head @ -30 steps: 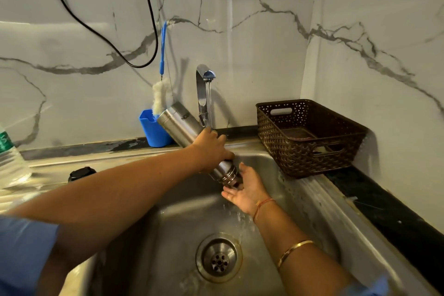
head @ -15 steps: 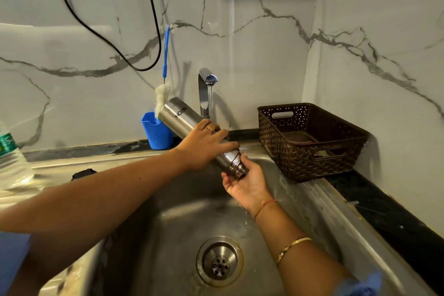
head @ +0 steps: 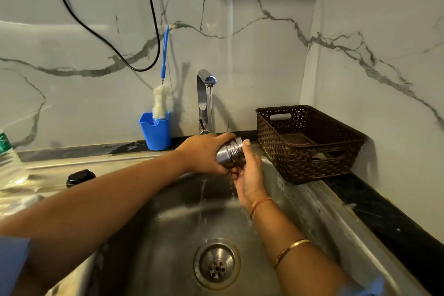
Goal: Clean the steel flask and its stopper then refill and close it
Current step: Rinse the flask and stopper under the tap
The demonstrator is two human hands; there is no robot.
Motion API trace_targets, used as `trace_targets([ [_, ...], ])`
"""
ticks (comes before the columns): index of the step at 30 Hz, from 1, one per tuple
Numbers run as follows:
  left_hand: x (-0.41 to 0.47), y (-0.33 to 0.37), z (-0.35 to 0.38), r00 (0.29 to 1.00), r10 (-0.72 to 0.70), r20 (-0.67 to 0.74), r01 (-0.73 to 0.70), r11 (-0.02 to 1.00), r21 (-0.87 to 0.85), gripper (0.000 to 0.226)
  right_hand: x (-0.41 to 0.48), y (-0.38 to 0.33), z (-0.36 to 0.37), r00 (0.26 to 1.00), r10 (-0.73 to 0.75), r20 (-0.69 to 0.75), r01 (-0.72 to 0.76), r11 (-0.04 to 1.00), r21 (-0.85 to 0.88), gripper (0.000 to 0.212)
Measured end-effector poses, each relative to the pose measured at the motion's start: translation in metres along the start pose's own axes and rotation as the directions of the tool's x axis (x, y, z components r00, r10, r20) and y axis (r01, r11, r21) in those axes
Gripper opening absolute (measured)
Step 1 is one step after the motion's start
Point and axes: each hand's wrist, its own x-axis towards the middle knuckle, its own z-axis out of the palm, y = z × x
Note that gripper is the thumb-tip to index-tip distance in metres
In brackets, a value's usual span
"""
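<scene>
My left hand (head: 204,154) grips the steel flask (head: 229,154) over the sink; only its threaded neck shows past my fingers, pointing right. My right hand (head: 249,175) is cupped over the mouth, thumb on top of the rim and fingers under the neck. Water drips from below my right hand into the sink basin (head: 300,211). A thin stream runs from the tap (head: 204,94) just behind the flask. The black stopper (head: 80,176) lies on the steel drainboard at the left, apart from both hands.
A blue cup (head: 156,131) with a bottle brush (head: 160,103) stands against the wall left of the tap. A brown plastic basket (head: 310,142) sits on the counter at the right. A plastic water bottle (head: 9,161) is at the far left edge. The drain (head: 217,263) lies below.
The flask was slanted with its base up and mouth down; now it is swung level, body hidden in my left hand. My right hand went from cupped below the mouth to closed over it.
</scene>
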Motion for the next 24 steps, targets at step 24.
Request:
trace_targets([
  [24,0.01,-0.051,-0.009,0.755,-0.544,0.367,0.198,-0.345,-0.917,0.046,-0.008,0.007,-0.017,0.839,0.29,0.46,-0.098,0.913,-0.396,0.073],
])
